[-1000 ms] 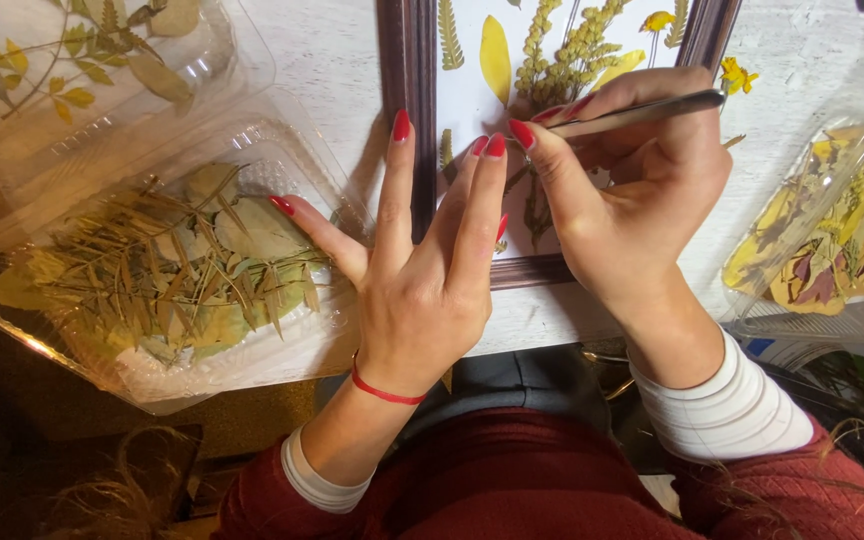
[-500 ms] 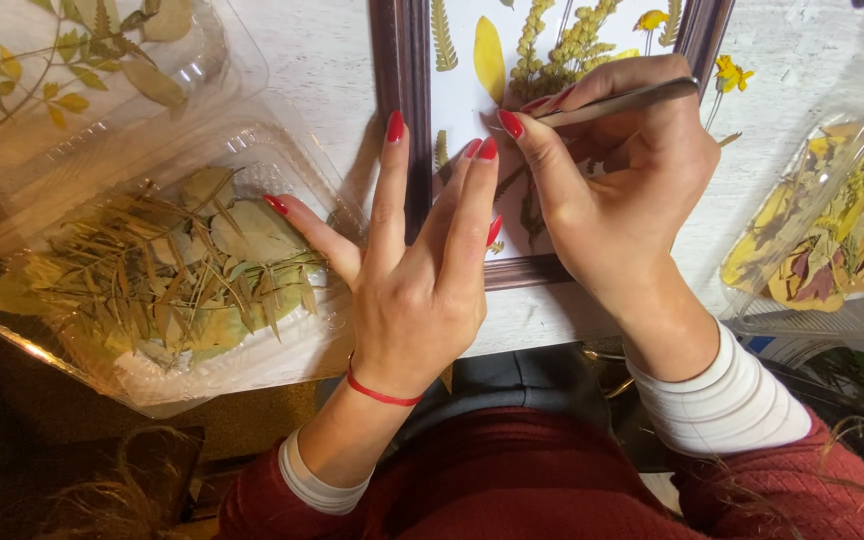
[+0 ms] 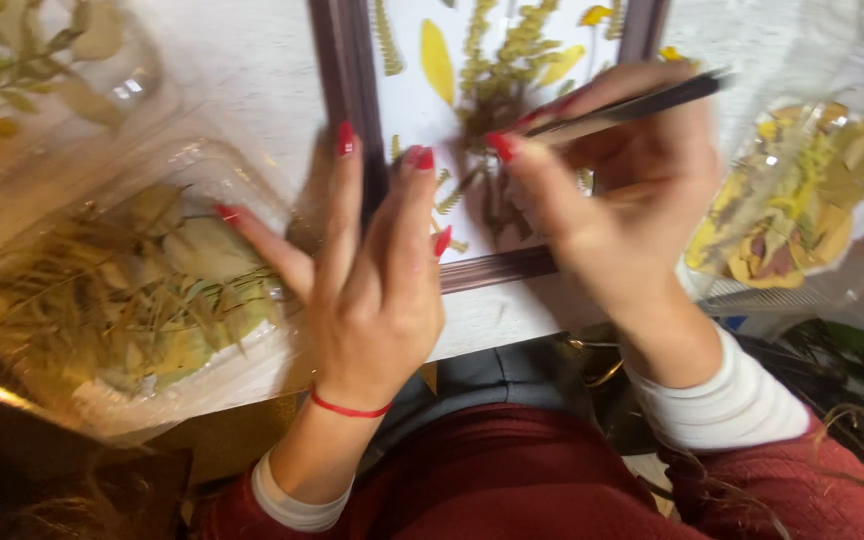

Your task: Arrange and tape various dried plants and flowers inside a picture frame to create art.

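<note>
A dark wooden picture frame [image 3: 350, 90] lies on the white table, its white inside covered with pressed yellow petals and green fern sprigs [image 3: 497, 60]. My left hand [image 3: 372, 280] rests flat with spread fingers on the frame's lower left corner, its fingertips on the white sheet. My right hand [image 3: 622, 200] grips slim metal tweezers [image 3: 632, 105], whose tips point down-left into a dark pressed plant [image 3: 497, 190] near the frame's lower edge. Whether the tweezers pinch anything is hidden by blur.
A clear plastic tray [image 3: 252, 380] of dried green leaves and grass sits to the left of the frame. Another clear container [image 3: 12, 80] with leafy sprigs lies behind it. At the right a clear box [image 3: 802, 200] holds yellow and reddish leaves. Green plants [image 3: 842, 350] show below the table edge.
My right hand with the tweezers has shifted slightly down and right over the dark plant. My left hand stays pressed on the frame corner. The view has moved a little.
</note>
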